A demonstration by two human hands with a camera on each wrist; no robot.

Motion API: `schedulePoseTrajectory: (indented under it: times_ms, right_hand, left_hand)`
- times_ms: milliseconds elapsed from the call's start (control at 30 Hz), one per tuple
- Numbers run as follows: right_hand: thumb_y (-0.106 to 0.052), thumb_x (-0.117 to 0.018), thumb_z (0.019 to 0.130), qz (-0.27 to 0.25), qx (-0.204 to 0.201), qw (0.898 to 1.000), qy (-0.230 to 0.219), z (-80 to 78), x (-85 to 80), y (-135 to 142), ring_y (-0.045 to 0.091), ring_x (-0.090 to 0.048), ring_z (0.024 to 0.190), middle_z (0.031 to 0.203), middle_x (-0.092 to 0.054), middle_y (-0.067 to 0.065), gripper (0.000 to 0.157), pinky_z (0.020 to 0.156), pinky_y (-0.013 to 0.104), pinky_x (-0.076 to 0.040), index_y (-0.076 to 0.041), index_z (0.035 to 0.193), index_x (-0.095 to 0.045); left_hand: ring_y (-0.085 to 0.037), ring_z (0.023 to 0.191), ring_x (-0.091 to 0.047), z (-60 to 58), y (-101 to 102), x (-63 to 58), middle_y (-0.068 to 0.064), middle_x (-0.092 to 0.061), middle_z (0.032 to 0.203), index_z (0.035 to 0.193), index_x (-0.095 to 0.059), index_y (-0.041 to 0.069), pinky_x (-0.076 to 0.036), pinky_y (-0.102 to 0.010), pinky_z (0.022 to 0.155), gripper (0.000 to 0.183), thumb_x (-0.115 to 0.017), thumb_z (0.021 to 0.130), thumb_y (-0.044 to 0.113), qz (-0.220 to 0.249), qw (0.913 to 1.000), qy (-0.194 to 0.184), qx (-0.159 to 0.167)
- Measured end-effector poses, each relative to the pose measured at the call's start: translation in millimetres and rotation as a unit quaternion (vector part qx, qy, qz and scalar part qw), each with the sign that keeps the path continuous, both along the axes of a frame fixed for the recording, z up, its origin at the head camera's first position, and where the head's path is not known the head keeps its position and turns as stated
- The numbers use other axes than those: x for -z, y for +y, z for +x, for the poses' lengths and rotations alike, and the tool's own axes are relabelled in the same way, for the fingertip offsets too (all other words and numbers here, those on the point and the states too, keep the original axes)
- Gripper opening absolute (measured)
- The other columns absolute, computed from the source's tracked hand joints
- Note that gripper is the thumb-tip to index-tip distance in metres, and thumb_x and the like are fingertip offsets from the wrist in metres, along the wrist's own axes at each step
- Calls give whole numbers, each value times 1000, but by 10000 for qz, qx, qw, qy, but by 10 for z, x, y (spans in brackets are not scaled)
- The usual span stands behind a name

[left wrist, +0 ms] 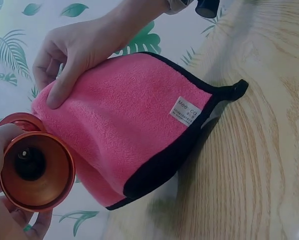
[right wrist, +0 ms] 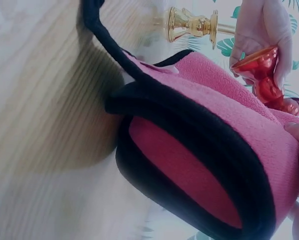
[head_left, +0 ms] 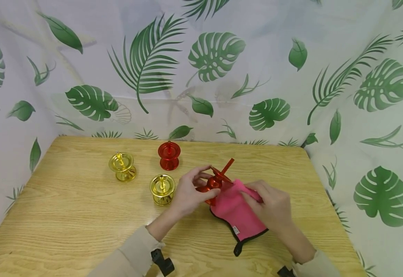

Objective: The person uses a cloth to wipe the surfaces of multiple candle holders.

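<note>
Fingers (head_left: 201, 169) of a person's left hand (head_left: 188, 194) are pinching a red candle holder (head_left: 216, 182) around its lower part, the thumb lying on the near side, and are holding it tilted above the table (head_left: 83, 215), its spike pointing up and away to the right. Seen from the left wrist, its hollow base is facing the camera and showing a dark middle. Fingers of the right hand (head_left: 274, 204) are pinching a bunched part of a pink cloth (head_left: 237, 213), which is reaching the dish of the held holder. Its black-trimmed lower edge is hanging toward the person, a white label (head_left: 236, 229) and a black loop (head_left: 237, 249) showing; whether the loop is touching the table, the views are not making clear. Just beside the left hand, a gold candle holder (head_left: 162, 188) is standing upright; a second gold candle holder (head_left: 125, 165) is standing farther left and farther back, and a second red candle holder (head_left: 169, 156) is standing near the back edge of the table. Pale sleeves (head_left: 128, 250) are covering part of both arms, black bands (head_left: 161, 261) showing at the wrists. Behind the table, a white sheet (head_left: 216, 88) printed with green leaves is hanging
</note>
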State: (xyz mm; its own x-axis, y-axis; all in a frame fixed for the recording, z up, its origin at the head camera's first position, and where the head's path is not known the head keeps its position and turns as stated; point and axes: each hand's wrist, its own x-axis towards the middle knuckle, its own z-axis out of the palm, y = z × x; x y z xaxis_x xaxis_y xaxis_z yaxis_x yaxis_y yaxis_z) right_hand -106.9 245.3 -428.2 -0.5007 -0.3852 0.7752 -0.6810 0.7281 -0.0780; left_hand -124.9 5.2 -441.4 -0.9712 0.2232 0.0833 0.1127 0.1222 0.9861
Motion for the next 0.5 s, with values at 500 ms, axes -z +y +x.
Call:
schedulePoseTrajectory:
  times_ms: [500]
  right_hand:
    - [-6,-83,71,-676,415,9852,-1517,-46,-34,291,3,-54,64,79,-70,0,28,54,9,-41,-9,95,-68]
  left_hand:
    - [-10,93,-63,53,-23,7,4,-70,111,136,-55,26,-54,-23,78,64,-80,78,17,-981,9906,869,382]
